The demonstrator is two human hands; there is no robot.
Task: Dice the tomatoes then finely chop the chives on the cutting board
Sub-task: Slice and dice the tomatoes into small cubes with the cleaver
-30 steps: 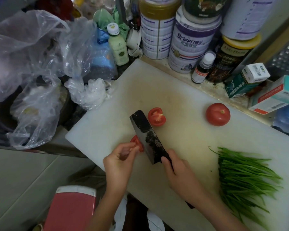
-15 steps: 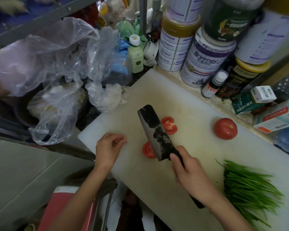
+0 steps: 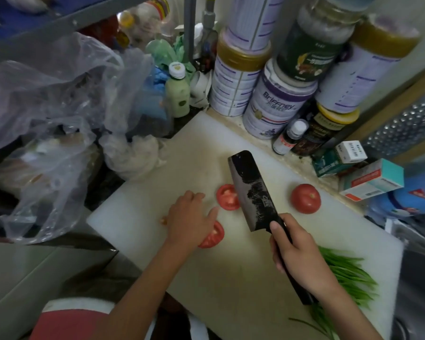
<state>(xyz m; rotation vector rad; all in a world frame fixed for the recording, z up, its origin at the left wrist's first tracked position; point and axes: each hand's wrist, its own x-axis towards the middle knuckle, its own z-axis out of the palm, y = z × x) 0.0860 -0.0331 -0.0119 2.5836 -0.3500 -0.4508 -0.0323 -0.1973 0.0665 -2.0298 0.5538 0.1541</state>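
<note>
Barely begun: two tomato halves (image 3: 227, 197) lie undiced, whole tomato (image 3: 305, 198) and chives (image 3: 349, 273) uncut, right hand (image 3: 297, 256) gripping the cleaver (image 3: 253, 192), left hand (image 3: 192, 217) straight-fingered over the lower half (image 3: 214, 236).

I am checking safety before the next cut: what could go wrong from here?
1. The left hand lies with straight fingers over the near tomato half, close to the cleaver that the right hand grips; a cut now could nick a fingertip.
2. The whole tomato sits loose near the far edge of the cutting board and might roll off if the board is jolted.
</note>
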